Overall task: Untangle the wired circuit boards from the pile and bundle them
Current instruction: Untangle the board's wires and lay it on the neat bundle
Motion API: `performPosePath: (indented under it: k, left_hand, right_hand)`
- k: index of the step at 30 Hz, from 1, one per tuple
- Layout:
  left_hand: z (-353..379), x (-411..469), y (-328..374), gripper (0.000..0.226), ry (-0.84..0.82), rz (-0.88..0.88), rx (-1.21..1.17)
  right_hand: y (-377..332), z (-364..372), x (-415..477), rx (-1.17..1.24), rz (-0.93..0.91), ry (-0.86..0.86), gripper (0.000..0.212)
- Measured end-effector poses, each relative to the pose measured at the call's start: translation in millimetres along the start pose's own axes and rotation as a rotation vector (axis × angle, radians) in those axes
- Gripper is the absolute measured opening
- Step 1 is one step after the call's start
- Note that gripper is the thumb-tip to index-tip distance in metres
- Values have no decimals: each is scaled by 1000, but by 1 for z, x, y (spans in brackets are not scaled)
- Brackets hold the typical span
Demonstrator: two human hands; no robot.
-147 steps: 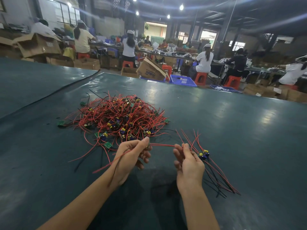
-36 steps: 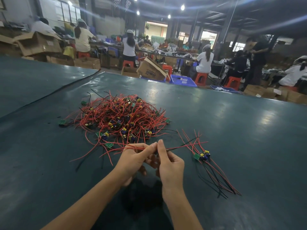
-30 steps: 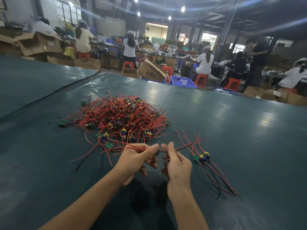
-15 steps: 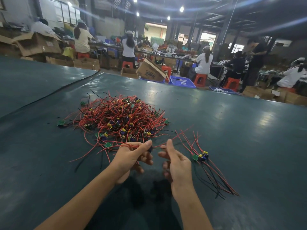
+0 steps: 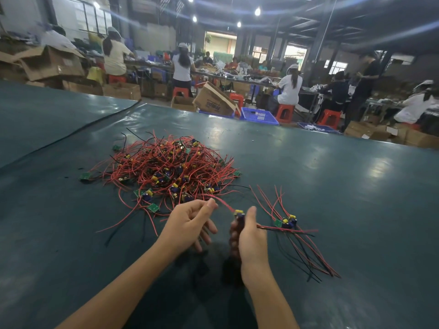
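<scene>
The wired circuit board (image 5: 239, 213), with a yellow part on top, is held above the table between the two hands, just in front of the pile. The right hand (image 5: 251, 236) grips it: the thumb stands up beside the board and the fingers are curled under it. Thin red and black wires come out of this hand and run to the right, low over the table. One red wire (image 5: 224, 206) goes from the board up and left to the left hand (image 5: 187, 222), which pinches it between the thumb and the forefinger; its other fingers are loosely bent below. The two hands are near each other but do not touch.

Behind the hands lies the pile (image 5: 171, 169), a dense tangle of red wires, some black wires and many small green boards with blue and yellow parts. A few boards lie loose at its left and front edges. To the right of the right hand a small group (image 5: 286, 223) of boards lies together, and its wires point toward the person.

All of this rests on a wide table (image 5: 356, 186) with a dark green cover. Beyond its far edge are a tilted cardboard box (image 5: 213, 103), a blue crate (image 5: 259, 115), and people (image 5: 288, 87) who sit on red stools (image 5: 283, 112) at long benches.
</scene>
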State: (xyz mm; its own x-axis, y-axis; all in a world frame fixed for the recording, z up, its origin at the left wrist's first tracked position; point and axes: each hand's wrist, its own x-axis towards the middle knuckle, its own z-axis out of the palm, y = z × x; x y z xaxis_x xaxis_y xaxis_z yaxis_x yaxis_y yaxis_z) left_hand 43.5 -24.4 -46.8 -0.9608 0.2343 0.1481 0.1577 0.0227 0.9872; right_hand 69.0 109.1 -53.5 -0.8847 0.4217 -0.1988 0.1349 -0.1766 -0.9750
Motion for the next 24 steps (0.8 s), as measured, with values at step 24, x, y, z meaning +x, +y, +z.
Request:
performPosePath:
  k: [24]
  left_hand:
    - [-50, 16, -21, 9, 510, 469, 762]
  right_hand:
    - [-17, -49, 31, 620, 279, 15, 53]
